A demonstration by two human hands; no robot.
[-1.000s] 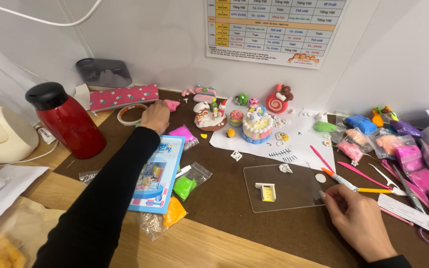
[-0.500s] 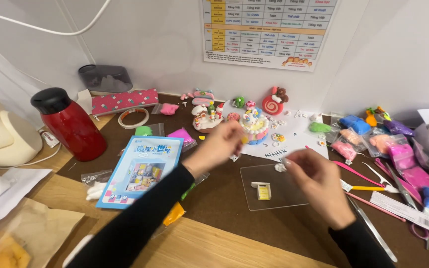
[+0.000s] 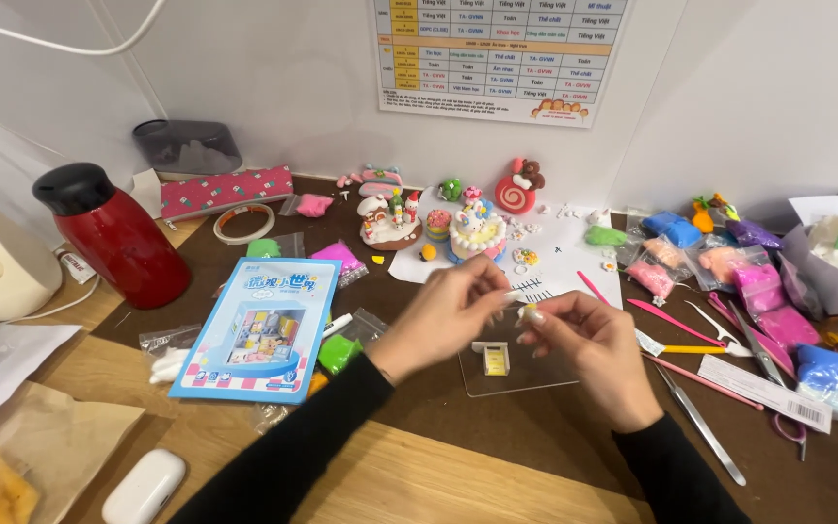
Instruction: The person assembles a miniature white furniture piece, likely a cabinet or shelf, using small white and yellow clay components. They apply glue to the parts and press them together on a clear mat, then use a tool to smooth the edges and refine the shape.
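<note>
1. Clay piece (image 3: 530, 313), one small pale bit, is pinched at the fingertips of the right hand (image 3: 589, 354), which is closed around it above the middle of the tabletop (image 3: 555, 427).
2. One left hand (image 3: 448, 315) meets it from the left, its fingertips pressed together on a thin white bit that reaches toward the clay piece; whether the two bits are joined cannot be told.
3. Both hands hover over one clear plastic sheet (image 3: 516, 374), which carries one small yellow-and-white block (image 3: 495, 360) just below the fingers.
4. One blue booklet (image 3: 259, 330) lies left of the hands, with one green clay bag (image 3: 339, 353) beside its right edge.
5. One red flask (image 3: 113, 238) with a black cap stands near the left edge of the tabletop.
6. Two clay cakes (image 3: 477, 233) stand on white paper toward the back edge, well beyond the hands.
7. Bags of clay (image 3: 758, 291), in pink, blue, purple and green, crowd the right edge; their number cannot be told exactly.
8. One roll of tape (image 3: 243, 223) lies near the back left corner.
</note>
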